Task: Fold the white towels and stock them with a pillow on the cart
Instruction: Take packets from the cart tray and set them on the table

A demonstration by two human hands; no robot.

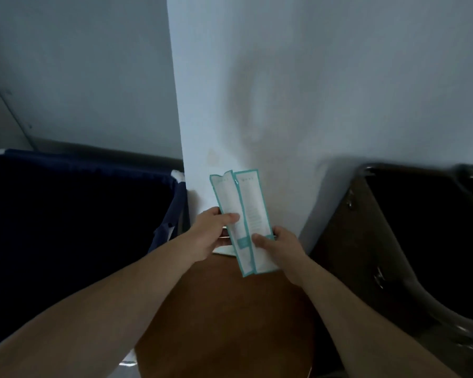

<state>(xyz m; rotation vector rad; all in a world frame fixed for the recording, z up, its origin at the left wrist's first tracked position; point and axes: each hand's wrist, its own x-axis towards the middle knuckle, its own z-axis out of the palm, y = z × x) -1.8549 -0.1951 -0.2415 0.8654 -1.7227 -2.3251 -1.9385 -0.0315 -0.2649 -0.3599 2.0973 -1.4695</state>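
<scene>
Head view.

1. Left hand (210,233): the bare forearm enters from the lower left. Its fingers (231,217) grasp the left packet (227,197), with the thumb on the front face about halfway up and the other fingers behind.
2. Right hand (280,248): the bare forearm enters from the lower right. Its fingers grasp the right packet (253,203) low down, with the thumb pressed on the front near the teal band and the rest curled behind.
3. Packets: two long, flat, white packets with teal edges, held upright and slightly fanned. The right one overlaps the left along its inner edge. Both rise well above the fingers, and their lower ends hang just below them. The print on them is too blurred to read.
4. Wall corner (230,105): white, directly behind the packets and beyond the fingers. It carries a faint grey smudge higher up.
5. Brown top (224,309): a smooth wooden surface below the fingers, between the two forearms.
6. Blue cloth bag (66,214): dark and open-mouthed, left of the left fingers. A small white scrap sits at its near corner, too small to identify.
7. Dark bin (421,227): right of the right fingers, set behind a brown panel (347,241).
8. Cart: whether the brown top and the blue cloth bag belong to it cannot be told.
</scene>
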